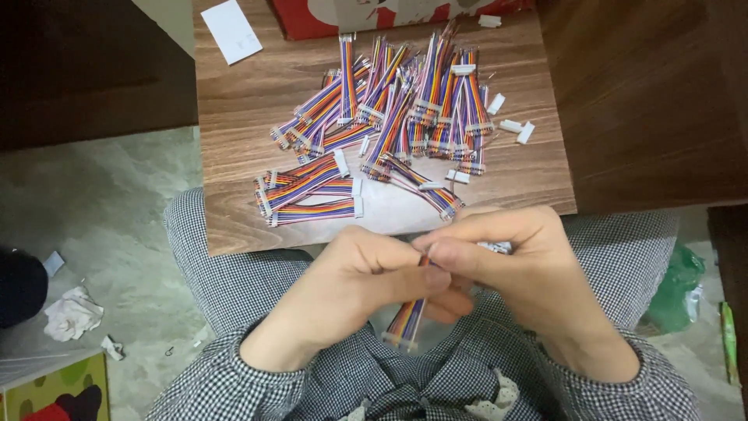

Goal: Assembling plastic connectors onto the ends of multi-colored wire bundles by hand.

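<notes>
Fingers [436,253] of both hands pinch one rainbow ribbon cable [405,321] above the lap, the left hand [351,288] clamping its upper part, the right hand [514,273] gripping the top end by a white connector [495,247]; its lower end dangles down; beyond, a heap of cables [405,109] covers the wooden bench [241,101]

Matt wood-grain table [234,117]; plastic-sheathed ribbon cable [407,318]; checked cloth sleeves [234,382]

A short rainbow-striped ribbon cable [407,320] hangs upright between both hands, white connector at its lower end.
</notes>
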